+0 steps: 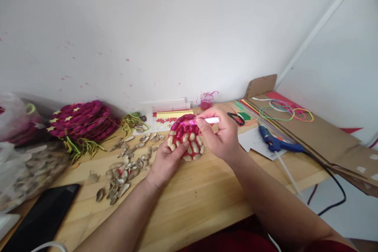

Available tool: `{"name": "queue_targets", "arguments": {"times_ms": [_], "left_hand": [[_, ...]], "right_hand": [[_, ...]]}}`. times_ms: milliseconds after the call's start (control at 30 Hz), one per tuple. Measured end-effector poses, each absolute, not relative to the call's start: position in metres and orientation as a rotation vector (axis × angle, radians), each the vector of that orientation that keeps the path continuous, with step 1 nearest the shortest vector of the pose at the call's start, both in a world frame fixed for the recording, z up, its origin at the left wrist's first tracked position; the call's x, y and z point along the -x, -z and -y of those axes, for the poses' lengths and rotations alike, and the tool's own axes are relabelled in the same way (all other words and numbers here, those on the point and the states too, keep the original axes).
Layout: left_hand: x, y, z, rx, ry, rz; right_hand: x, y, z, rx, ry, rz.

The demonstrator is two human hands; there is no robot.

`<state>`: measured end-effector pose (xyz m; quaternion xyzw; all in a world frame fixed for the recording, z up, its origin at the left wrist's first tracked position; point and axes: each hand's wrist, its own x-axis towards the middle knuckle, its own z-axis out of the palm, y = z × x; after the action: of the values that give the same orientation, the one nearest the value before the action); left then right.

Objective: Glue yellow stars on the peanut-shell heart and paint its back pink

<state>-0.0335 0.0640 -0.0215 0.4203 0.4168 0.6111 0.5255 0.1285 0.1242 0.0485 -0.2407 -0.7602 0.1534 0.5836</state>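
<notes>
My left hand [167, 161] grips a round red disc [193, 154] by its lower left edge, with the thumb lying across the front. Peanut shells [195, 147] cover the disc. Those on its upper part are wet magenta, while the lower ones keep their plain tan colour. A short white-handled paintbrush [212, 120] is pinched between the thumb and fingers of my right hand [223, 136]. Its pink tip points left and meets the magenta shells near the top of the disc, as far as I can see.
Loose peanut shells [121, 175] lie on the wooden table left of my hands. Behind stands a cup of pink paint [206, 101]. A blue glue gun [276, 141] with its cord, scissors [236, 118] and cardboard [319, 138] are right; stacked magenta discs [82, 120] and a black phone [44, 216] are left.
</notes>
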Motion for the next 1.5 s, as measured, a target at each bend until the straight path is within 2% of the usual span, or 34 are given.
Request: {"name": "queue_targets", "arguments": {"times_ms": [233,500,1500], "left_hand": [[0.0356,0.0221,-0.0649,-1.106,-1.420,-1.116],[0.0352,0.0214,-0.0655,-0.986,-1.517,-1.012],[0.0328,0.0165,-0.0661,-0.951,-1.489,-0.962]], "right_hand": [[-0.1223,-0.0459,-0.1193,0.508,-0.410,1.897],[-0.1228,-0.0430,-0.1243,0.517,-0.422,1.884],[-0.1223,-0.0407,-0.1264,0.525,-0.419,1.922]]}}
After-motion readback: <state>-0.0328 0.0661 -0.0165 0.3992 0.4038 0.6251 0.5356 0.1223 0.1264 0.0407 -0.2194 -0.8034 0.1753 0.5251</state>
